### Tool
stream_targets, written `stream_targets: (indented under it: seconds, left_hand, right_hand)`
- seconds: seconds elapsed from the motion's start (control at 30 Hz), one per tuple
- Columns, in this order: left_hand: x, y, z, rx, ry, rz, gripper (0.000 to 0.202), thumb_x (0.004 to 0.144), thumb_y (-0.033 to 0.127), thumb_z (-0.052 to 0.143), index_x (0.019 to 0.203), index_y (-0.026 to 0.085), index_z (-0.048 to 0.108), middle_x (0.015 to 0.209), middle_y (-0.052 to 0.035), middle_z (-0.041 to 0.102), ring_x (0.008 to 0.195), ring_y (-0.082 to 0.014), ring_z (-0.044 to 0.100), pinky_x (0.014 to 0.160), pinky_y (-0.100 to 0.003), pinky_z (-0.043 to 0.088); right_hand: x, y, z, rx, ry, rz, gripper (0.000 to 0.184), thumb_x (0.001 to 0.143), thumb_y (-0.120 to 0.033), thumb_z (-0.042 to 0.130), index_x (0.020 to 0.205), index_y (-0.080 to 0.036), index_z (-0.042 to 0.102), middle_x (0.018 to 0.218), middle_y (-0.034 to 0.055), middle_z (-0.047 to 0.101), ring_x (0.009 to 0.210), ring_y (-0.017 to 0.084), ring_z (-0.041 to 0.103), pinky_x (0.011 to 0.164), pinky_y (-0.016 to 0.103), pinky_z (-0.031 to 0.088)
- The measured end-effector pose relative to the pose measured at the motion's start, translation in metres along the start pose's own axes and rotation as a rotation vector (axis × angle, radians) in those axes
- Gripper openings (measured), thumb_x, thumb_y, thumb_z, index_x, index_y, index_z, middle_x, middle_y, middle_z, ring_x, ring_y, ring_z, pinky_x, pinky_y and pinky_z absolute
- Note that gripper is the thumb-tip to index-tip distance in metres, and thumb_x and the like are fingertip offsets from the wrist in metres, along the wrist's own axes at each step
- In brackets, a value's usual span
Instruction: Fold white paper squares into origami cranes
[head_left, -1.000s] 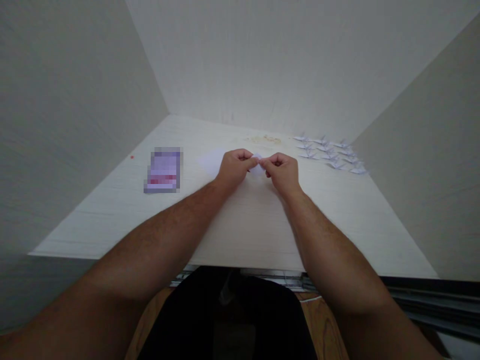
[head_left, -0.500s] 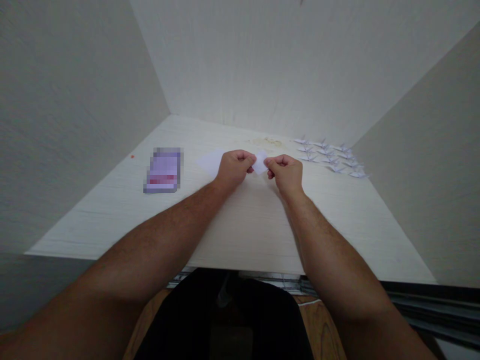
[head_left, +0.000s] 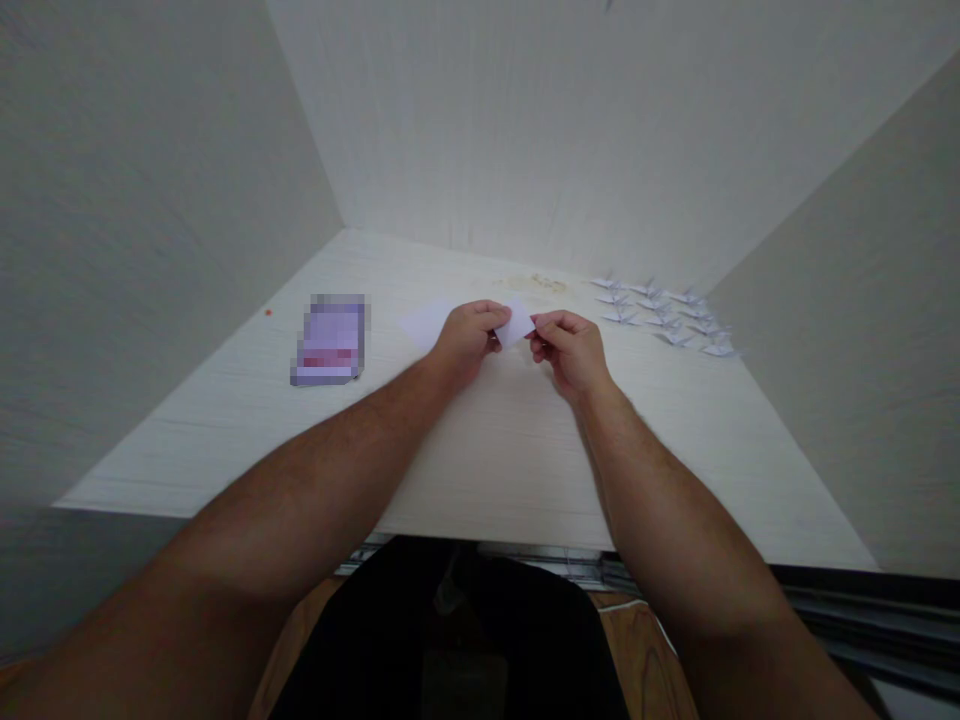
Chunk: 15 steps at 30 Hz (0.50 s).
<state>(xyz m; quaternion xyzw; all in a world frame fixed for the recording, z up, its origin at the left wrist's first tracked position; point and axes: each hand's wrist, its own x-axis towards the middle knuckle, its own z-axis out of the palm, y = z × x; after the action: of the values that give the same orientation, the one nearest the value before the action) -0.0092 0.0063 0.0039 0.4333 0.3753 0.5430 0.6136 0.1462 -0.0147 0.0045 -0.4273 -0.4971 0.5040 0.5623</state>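
Observation:
Over the middle of a pale wooden desk (head_left: 480,460), both my hands pinch a small piece of pale lilac paper (head_left: 516,323). My left hand (head_left: 469,337) grips its left edge with closed fingers. My right hand (head_left: 568,347) holds its right edge between thumb and forefinger. The paper is folded small and stands just above the desk top. Another flat pale sheet (head_left: 426,322) lies on the desk behind my left hand.
A purple pack (head_left: 331,338) lies at the desk's left. Several small folded paper cranes (head_left: 664,313) sit in rows at the back right. A yellowish stain (head_left: 536,284) marks the desk near the back wall. Walls close in the desk on three sides.
The paper was hidden between both fists and now shows as a small flat piece between the fingertips. My hands have drawn slightly apart.

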Motion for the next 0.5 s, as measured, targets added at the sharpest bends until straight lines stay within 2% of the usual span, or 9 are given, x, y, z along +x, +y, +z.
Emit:
stream_targets:
  seconds: [0.2,0.3,0.4,0.47,0.5]
  left_hand:
    - [0.0005,-0.0005,-0.0016,-0.02,-0.061,-0.037,0.018,0.069,0.028,0.071,0.063,0.017,0.058,0.057,-0.0008,0.052,0.048,-0.0095,0.045,0.045,-0.025,0.032]
    - [-0.0005,-0.0017,-0.0014,0.049,-0.042,-0.021,0.018,0.068,0.029,0.072,0.063,0.018,0.059,0.052,0.0014,0.05,0.045,-0.0091,0.043,0.043,-0.025,0.03]
    - [-0.0013,-0.0032,-0.0014,0.126,-0.012,0.015,0.018,0.067,0.029,0.073,0.063,0.018,0.06,0.049,0.0025,0.05,0.042,-0.0085,0.041,0.042,-0.024,0.028]
    - [-0.0009,-0.0042,-0.0019,0.17,0.004,0.033,0.017,0.068,0.03,0.073,0.064,0.018,0.061,0.048,0.0027,0.051,0.042,-0.0082,0.041,0.042,-0.024,0.027]
    - [-0.0004,-0.0046,-0.0023,0.184,0.006,0.038,0.017,0.068,0.03,0.074,0.065,0.018,0.062,0.048,0.0027,0.051,0.042,-0.0081,0.041,0.042,-0.023,0.027]
  right_hand:
    - [-0.0012,0.0017,0.0,-0.015,-0.052,-0.005,0.03,0.067,-0.045,0.077,0.082,-0.02,0.068,0.071,-0.0001,0.068,0.057,0.01,0.056,0.05,0.023,0.045]
    - [-0.0005,0.0005,0.001,-0.037,-0.048,-0.041,0.03,0.065,-0.035,0.076,0.092,-0.022,0.069,0.068,-0.0034,0.065,0.055,0.01,0.056,0.049,0.023,0.045]
    - [0.0008,-0.0025,0.0003,-0.076,-0.032,-0.107,0.04,0.062,-0.025,0.071,0.102,-0.025,0.069,0.079,-0.0041,0.069,0.056,0.009,0.057,0.05,0.024,0.047]
    - [0.0018,-0.0044,-0.002,-0.143,-0.032,-0.137,0.036,0.063,-0.022,0.068,0.098,-0.025,0.071,0.084,-0.0032,0.07,0.056,0.009,0.056,0.052,0.025,0.048]
    - [0.0022,-0.0051,-0.0036,-0.186,-0.038,-0.144,0.031,0.063,-0.021,0.066,0.093,-0.024,0.072,0.078,-0.0035,0.069,0.055,0.009,0.055,0.053,0.025,0.048]
